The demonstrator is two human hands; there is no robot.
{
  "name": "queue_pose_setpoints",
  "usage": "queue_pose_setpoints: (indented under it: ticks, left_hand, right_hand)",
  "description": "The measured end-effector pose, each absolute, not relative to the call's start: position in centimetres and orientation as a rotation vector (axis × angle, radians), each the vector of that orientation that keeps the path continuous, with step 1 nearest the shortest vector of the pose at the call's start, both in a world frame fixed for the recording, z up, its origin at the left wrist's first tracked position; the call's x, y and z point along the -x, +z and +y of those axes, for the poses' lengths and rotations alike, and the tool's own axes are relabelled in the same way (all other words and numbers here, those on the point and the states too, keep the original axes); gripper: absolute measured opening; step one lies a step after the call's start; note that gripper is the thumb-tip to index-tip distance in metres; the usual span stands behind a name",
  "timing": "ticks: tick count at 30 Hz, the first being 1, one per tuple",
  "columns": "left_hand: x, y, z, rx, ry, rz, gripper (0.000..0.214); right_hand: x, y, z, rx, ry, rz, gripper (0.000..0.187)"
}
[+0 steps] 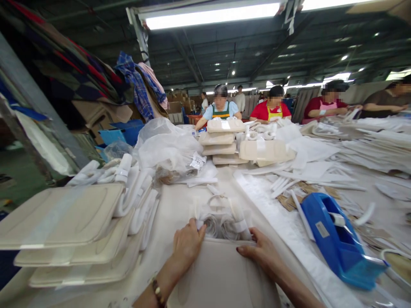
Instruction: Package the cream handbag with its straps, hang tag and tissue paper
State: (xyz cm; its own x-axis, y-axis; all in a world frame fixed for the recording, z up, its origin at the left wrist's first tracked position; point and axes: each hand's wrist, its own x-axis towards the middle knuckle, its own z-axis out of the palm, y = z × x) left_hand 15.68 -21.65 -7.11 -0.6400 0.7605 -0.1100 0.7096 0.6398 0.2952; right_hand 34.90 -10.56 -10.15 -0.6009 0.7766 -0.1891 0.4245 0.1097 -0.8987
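A flat cream padded piece [221,273] lies in front of me on the table. My left hand [187,244] grips its far left edge with fingers curled over it. My right hand [260,252] pinches the far right edge the same way. Just beyond my fingers lies a clear plastic bag [223,218] with white straps and coiled parts inside.
A stack of cream padded pieces [61,222] sits at my left, with white curved straps [135,192] beside it. A blue tape dispenser [337,237] stands at my right. Crumpled plastic bags [167,147] and more stacked pads [221,141] lie farther back. Several other people work across the table.
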Motion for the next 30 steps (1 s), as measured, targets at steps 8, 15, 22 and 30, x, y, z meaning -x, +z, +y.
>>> queue_pose_setpoints:
  ticks: [8,15,22,30]
  left_hand:
    - [-14.7,-7.4,-19.7,-0.996,0.763,2.525,0.038]
    - [-15.7,-8.4,-19.9,-0.953,0.761,2.681,0.041]
    - [-19.6,-9.4,-19.2,-2.063,0.758,2.701,0.032]
    - [-18.8,-8.1,-14.1,-2.042,0.377,2.493,0.026]
  right_hand:
    - [-35.5,-9.7,-11.0,1.139,1.370,-2.144,0.045]
    - [-35.6,-9.6,-11.3,1.247,1.420,-2.028,0.053]
    - [-35.5,-10.4,-11.2,1.282,1.419,-2.040,0.062]
    - [-36.4,-11.9,-10.7,1.277,1.201,-2.245,0.079]
